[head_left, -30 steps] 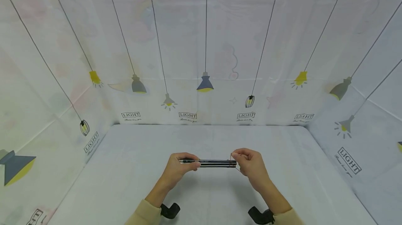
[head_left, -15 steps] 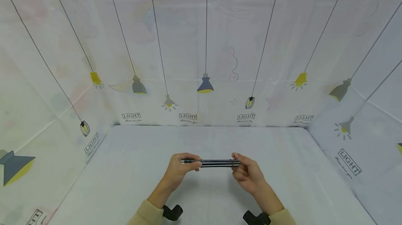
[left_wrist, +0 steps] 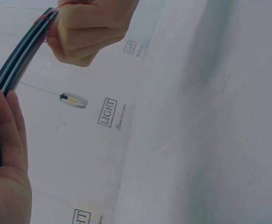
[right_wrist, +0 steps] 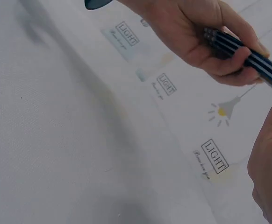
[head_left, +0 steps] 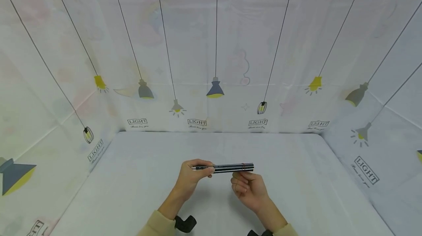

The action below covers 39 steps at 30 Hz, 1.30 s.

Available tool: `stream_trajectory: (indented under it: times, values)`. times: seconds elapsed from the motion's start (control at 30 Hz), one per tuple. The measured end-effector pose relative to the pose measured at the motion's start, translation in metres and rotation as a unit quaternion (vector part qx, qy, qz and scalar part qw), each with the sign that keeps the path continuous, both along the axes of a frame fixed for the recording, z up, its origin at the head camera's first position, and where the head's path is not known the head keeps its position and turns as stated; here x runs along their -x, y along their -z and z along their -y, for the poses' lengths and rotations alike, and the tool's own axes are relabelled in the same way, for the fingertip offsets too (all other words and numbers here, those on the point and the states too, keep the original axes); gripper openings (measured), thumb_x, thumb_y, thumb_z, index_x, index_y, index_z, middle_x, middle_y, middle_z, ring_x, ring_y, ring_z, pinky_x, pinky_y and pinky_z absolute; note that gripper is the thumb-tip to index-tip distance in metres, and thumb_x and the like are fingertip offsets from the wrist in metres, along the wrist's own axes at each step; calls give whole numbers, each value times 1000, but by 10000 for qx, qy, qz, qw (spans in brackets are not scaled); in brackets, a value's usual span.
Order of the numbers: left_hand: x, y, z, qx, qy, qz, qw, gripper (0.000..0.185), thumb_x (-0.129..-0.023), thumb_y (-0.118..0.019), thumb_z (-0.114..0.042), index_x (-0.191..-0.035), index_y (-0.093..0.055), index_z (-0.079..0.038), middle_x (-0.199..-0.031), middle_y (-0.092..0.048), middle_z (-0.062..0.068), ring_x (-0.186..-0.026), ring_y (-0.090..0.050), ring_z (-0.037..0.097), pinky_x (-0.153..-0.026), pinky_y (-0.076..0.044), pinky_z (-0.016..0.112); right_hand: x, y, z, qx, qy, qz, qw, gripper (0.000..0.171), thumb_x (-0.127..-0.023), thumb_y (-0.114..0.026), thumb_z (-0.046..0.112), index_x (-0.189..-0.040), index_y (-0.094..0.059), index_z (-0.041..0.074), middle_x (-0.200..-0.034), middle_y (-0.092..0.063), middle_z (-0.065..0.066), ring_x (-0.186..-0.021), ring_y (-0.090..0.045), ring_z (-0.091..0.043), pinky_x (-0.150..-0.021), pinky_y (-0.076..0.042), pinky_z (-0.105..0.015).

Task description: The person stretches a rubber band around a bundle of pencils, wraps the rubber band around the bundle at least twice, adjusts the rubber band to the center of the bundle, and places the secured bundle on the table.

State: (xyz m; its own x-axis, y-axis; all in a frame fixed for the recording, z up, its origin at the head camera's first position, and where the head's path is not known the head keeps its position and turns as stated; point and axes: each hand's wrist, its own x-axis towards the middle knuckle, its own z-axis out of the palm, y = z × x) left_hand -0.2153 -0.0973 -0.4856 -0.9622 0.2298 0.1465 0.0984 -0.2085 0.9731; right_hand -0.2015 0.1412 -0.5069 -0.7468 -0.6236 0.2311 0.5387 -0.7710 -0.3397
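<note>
Held above the table is a bundle of several dark striped pencils [head_left: 227, 168], lying nearly level with its right end slightly raised. My left hand [head_left: 189, 177] grips its left part, thumb in front and fingers behind; the right wrist view shows the pencil ends poking out of that hand [right_wrist: 192, 37]. A thin red rubber band [head_left: 243, 167] circles the bundle near its right end. My right hand [head_left: 250, 190] is just below that end, fingers curled. In the left wrist view, a strand of the band [left_wrist: 45, 17] runs into the pinch of the right hand [left_wrist: 91, 28].
A white-covered table [head_left: 148, 148] lies under both hands. Behind it and at both sides stand cloth walls [head_left: 197, 45] printed with hanging lamps. Black wrist mounts [head_left: 185, 224] sit at the cuffs.
My right hand, earlier pulling the band out past the right end, has come round to below the bundle and leftward. The bundle's right end has risen slightly; my left hand keeps its grip.
</note>
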Motion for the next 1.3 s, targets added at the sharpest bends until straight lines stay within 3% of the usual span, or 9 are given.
stream_trajectory:
  times: [0.23,0.4,0.57,0.77,0.87,1.0,1.1,1.17,1.3]
  values:
    - [2,0,1,197,-483,-120,9986,27,-85,-83,-11,-101,-74,7,-99,-72,7,-82,-71,32,-86,-57,39,-13,-12,1,-1151,1310,32,9847,35,-104,-22,9,-82,-49,11,-75,-43,1,-67,-38,-13,-66,-38,-25]
    - [1,3,2,342,-553,-151,9978,26,-84,-85,-15,-100,-76,3,-99,-73,10,-80,-72,25,-85,-57,37,-21,-15,1,-2753,2704,-776,9193,33,-104,-37,3,-77,-54,9,-73,-56,0,-70,-55,-15,-80,-53,-33]
    - [2,2,6,457,-622,-227,9968,24,-85,-85,-17,-99,-77,1,-98,-74,13,-81,-72,27,-84,-57,35,-30,-20,1,-3910,3906,-1935,8106,15,-100,-54,-2,-88,-62,-4,-75,-63,-6,-76,-64,-20,-86,-58,-39]
    - [1,-1,9,588,-578,-142,9965,24,-85,-85,-19,-100,-78,-1,-99,-73,12,-80,-72,25,-87,-55,36,-30,-25,-4,-4762,4980,-4157,5936,21,-89,-67,-14,-93,-69,7,-77,-64,-3,-67,-59,-12,-63,-51,-21]
    - [0,-2,9,649,-515,-105,9965,24,-84,-85,-19,-100,-78,-2,-98,-73,11,-79,-72,25,-85,-54,36,-26,-31,-6,-4840,5221,-4690,5226,29,-85,-70,-16,-94,-69,12,-75,-59,3,-62,-50,-6,-52,-42,-19]
    - [-1,-4,9,704,-374,-92,9968,25,-84,-85,-19,-101,-78,-1,-98,-73,11,-79,-72,24,-83,-53,36,-21,-40,-8,-5037,5272,-4632,5038,27,-86,-72,-13,-95,-70,12,-72,-51,6,-59,-40,-2,-46,-34,-19]
    - [-2,-4,9,686,-277,-115,9972,27,-85,-85,-19,-102,-77,0,-100,-72,11,-78,-72,24,-83,-53,36,-18,-45,-12,-5372,5219,-4227,5103,21,-89,-73,-7,-95,-72,13,-70,-47,7,-58,-37,-3,-47,-32,-20]
    - [-1,-4,10,643,-225,-123,9976,27,-84,-85,-19,-102,-77,1,-100,-72,11,-77,-71,23,-82,-54,36,-16,-47,-14,-5640,5051,-3868,5264,15,-92,-72,-1,-95,-73,14,-71,-47,7,-58,-37,-4,-47,-33,-21]
    - [-1,-3,12,566,-112,-152,9982,27,-85,-84,-15,-103,-76,4,-96,-73,12,-74,-70,22,-79,-56,35,-12,-54,-19,-6057,4343,-3100,5903,4,-97,-70,10,-95,-72,13,-70,-51,3,-57,-38,-5,-50,-34,-22]
